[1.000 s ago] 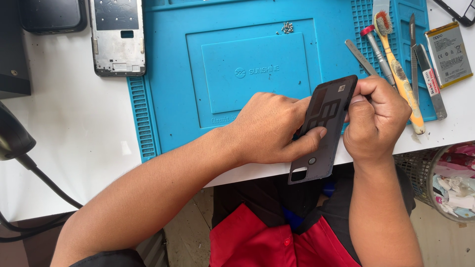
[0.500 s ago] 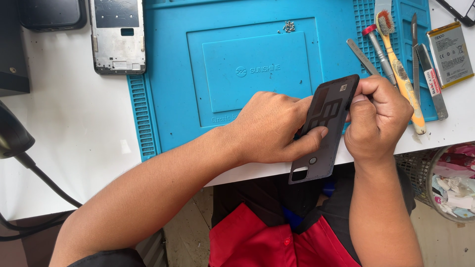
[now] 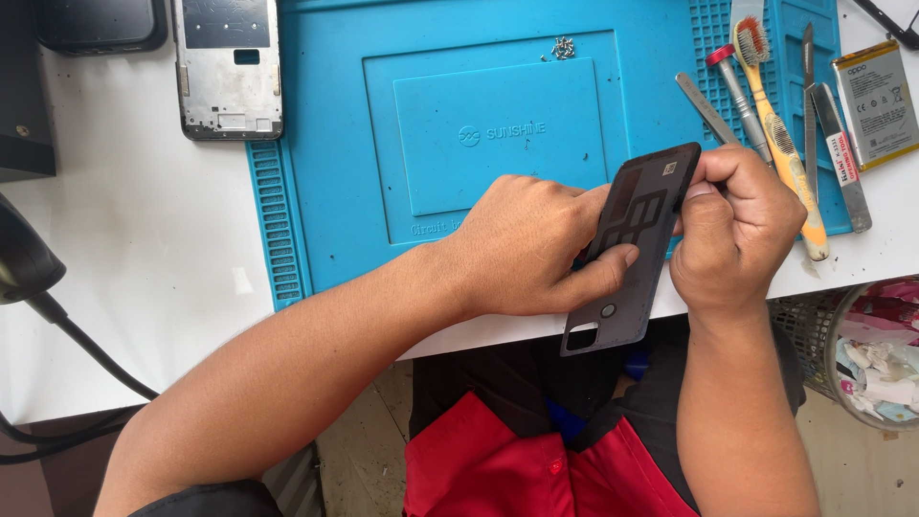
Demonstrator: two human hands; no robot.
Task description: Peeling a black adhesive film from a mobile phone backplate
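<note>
- The left hand (image 3: pixel 531 244) grips the dark phone back cover (image 3: pixel 632 249) from its left side, thumb pressed across the inner face and fingers curled behind it.
- The right hand (image 3: pixel 732 230) is closed on the cover's upper right corner, fingertips pinched at the edge; whether it also holds a small tool there cannot be told.
- The cover is held tilted over the near edge of the white table (image 3: pixel 144 249), its camera cut-out end pointing to 6 o'clock, off the table and above the person's lap.
- At 11 o'clock from the hands lies the blue work mat (image 3: pixel 383 144), with a small heap of screws (image 3: pixel 562 47) near its far edge.
- At 10 o'clock, a silver phone frame (image 3: pixel 230 67) rests partly on the mat's left corner.
- At 1 o'clock from the right hand lie a yellow brush (image 3: pixel 780 144), metal tweezers (image 3: pixel 706 107) and a flat phone battery (image 3: pixel 876 91).
- At 4 o'clock, a mesh waste basket (image 3: pixel 809 335) holds scraps.
</note>
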